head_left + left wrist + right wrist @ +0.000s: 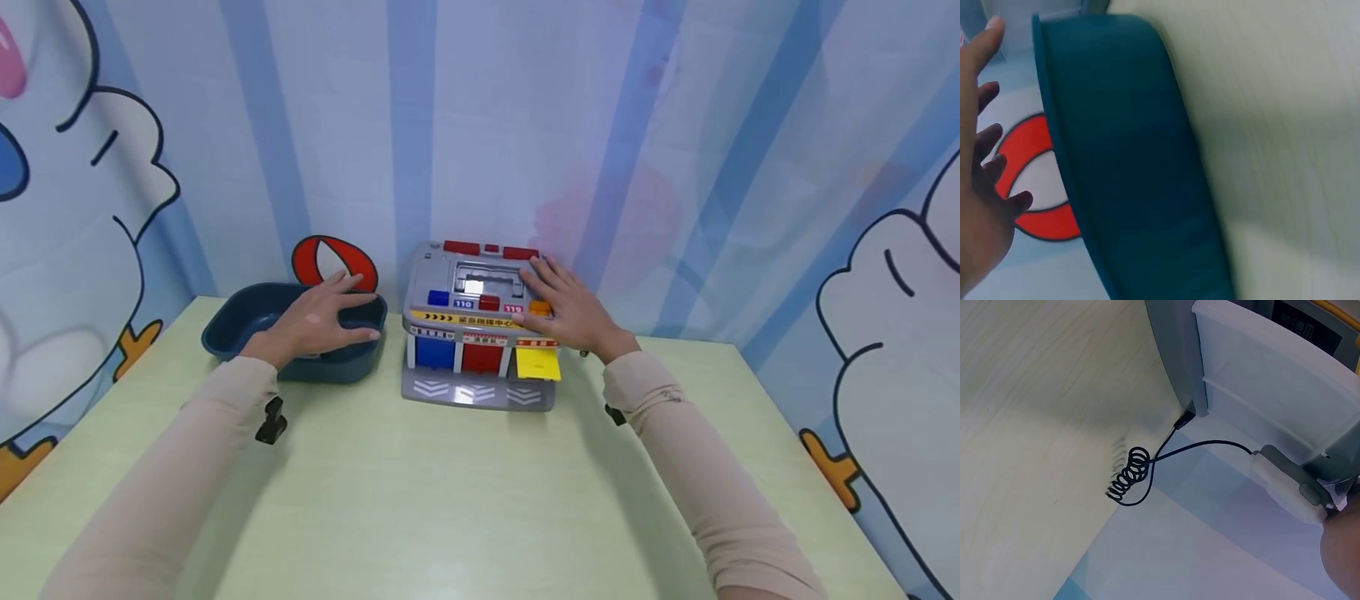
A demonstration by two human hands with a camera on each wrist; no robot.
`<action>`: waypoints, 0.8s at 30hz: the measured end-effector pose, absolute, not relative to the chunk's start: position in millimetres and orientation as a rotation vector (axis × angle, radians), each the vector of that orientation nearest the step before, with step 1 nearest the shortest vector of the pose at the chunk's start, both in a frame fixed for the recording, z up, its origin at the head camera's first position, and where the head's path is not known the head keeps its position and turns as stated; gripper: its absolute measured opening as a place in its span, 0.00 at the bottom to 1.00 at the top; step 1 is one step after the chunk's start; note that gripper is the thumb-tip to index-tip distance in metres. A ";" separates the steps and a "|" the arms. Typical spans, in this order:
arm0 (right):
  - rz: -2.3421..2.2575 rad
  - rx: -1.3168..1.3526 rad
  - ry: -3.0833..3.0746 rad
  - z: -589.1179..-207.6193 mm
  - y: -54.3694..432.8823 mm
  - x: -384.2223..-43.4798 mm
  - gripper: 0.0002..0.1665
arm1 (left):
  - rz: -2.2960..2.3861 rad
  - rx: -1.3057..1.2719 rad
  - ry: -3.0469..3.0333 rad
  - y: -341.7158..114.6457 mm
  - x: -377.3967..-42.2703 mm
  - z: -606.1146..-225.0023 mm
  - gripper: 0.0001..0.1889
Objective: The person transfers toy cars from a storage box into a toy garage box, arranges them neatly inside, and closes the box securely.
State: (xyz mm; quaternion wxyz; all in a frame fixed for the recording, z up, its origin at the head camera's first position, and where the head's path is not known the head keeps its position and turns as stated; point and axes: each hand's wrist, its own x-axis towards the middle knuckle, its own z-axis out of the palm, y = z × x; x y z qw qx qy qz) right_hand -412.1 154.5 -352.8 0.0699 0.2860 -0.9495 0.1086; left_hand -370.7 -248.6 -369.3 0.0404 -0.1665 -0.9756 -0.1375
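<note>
A grey toy garage (431,279) with blue, red and yellow doors stands at the back of the table, its yellow door (537,364) swung outward. My right hand (573,312) rests over the right end of its roof, fingers spread, thumb by the orange button. In the right wrist view, a white and grey toy handset (1288,487) sits at the garage's side, a black coiled cord (1129,478) hanging from it. My left hand (318,321) hovers above the dark teal basin (352,367), its fingers loosely extended and holding nothing.
The basin stands left of the garage with a small gap between them. Behind both hangs a striped blue curtain (487,125) with cartoon figures. The pale table (450,500) stretches toward me, its right edge running beyond my right sleeve (690,467).
</note>
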 end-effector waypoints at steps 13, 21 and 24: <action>0.360 0.881 -2.844 -351.4 153.7 -408.0 0.52 | -0.353 -0.514 -3.077 -277.9 -371.8 -381.6 0.33; 0.359 0.869 -2.845 -352.5 151.3 -407.0 0.52 | -0.347 -0.550 -3.112 -282.2 -371.6 -383.3 0.30; 0.363 0.864 -2.847 -353.0 151.0 -406.6 0.51 | -0.356 -0.562 -3.111 -285.6 -371.5 -384.8 0.30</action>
